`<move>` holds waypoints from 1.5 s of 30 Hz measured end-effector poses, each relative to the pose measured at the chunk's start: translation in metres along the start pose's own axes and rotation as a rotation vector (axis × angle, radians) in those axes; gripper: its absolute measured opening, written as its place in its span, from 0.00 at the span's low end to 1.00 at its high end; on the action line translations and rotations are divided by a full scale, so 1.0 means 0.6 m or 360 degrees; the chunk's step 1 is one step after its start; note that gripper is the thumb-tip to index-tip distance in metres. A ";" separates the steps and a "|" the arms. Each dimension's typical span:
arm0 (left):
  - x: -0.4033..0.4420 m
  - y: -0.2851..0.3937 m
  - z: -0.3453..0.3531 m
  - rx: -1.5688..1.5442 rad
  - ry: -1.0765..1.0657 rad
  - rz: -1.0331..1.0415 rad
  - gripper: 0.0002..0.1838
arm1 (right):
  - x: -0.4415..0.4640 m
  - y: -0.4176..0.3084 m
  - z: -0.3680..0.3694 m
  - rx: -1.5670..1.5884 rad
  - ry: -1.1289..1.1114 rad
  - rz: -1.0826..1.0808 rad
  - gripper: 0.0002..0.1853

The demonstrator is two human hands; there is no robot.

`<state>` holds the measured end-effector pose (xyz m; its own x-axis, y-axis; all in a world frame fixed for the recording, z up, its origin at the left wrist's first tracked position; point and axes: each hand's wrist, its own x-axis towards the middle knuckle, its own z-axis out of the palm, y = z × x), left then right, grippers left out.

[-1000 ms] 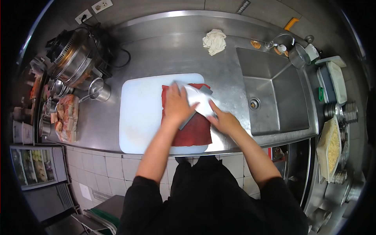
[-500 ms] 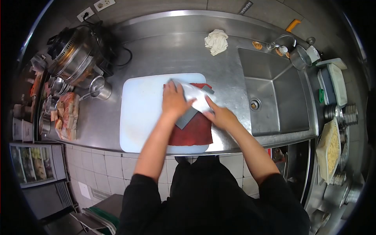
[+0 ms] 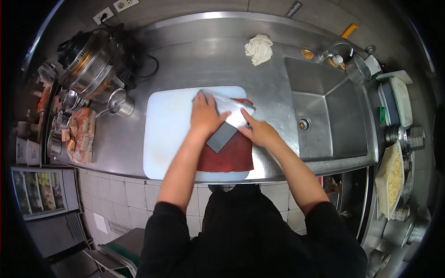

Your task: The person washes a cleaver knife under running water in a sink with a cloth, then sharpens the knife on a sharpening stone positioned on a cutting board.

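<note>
A broad shiny metal blade (image 3: 228,106), slightly blurred, lies slantwise over a grey rectangular block (image 3: 222,138). Under the block is a dark red cloth (image 3: 232,160), spread on the right part of a white cutting board (image 3: 167,129) and past its right edge. My left hand (image 3: 205,115) rests on the blade's left end, fingers stretched out and thumb apart. At the blade's right end my right hand (image 3: 259,131) is closed round it; any handle is hidden by the fingers. The block's lower end shows between my hands.
A crumpled white cloth (image 3: 259,49) lies behind the board. To the right is a steel sink (image 3: 320,106) with a faucet (image 3: 342,45). A metal cup (image 3: 121,104), wrapped food packages (image 3: 83,135) and a large round appliance (image 3: 90,67) stand at the left.
The blade and both hands have shifted a little up and left over the block, uncovering more of its lower end. The whole view has drifted slightly.
</note>
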<state>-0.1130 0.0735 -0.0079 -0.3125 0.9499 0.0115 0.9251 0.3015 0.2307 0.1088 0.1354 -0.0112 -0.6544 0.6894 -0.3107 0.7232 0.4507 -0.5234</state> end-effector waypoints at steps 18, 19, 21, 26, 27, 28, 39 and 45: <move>-0.008 0.011 0.013 -0.0012 0.0031 0.0001 0.50 | -0.023 -0.005 -0.013 0.0032 -0.0018 0.0024 0.39; -0.046 0.040 0.024 0.0065 0.0093 0.0066 0.51 | -0.065 0.012 -0.007 0.0035 -0.0031 0.0034 0.39; -0.124 0.099 0.030 0.0105 0.0067 0.0159 0.52 | -0.157 0.048 0.006 0.0130 -0.0093 0.0145 0.41; -0.090 0.077 0.020 0.0052 0.0054 0.0112 0.53 | -0.118 0.044 0.006 0.0150 -0.0013 0.0015 0.42; -0.049 0.045 0.020 0.0050 0.0071 0.0058 0.52 | -0.072 0.015 -0.006 0.0028 -0.0033 0.0051 0.40; -0.014 0.017 0.008 0.0024 0.0036 0.0028 0.52 | -0.024 0.002 -0.014 -0.0003 -0.0083 0.0031 0.40; -0.121 0.099 0.023 0.0070 -0.0053 0.0087 0.53 | -0.152 0.061 0.022 0.0166 0.0015 0.0020 0.43; 0.004 -0.013 0.010 -0.0051 0.0071 0.0004 0.51 | -0.003 -0.008 -0.014 0.0106 -0.0074 -0.0025 0.40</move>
<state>-0.1195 0.0739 -0.0156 -0.3201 0.9457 0.0556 0.9188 0.2956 0.2615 0.1082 0.1371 -0.0015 -0.6761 0.6548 -0.3379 0.6977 0.4214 -0.5794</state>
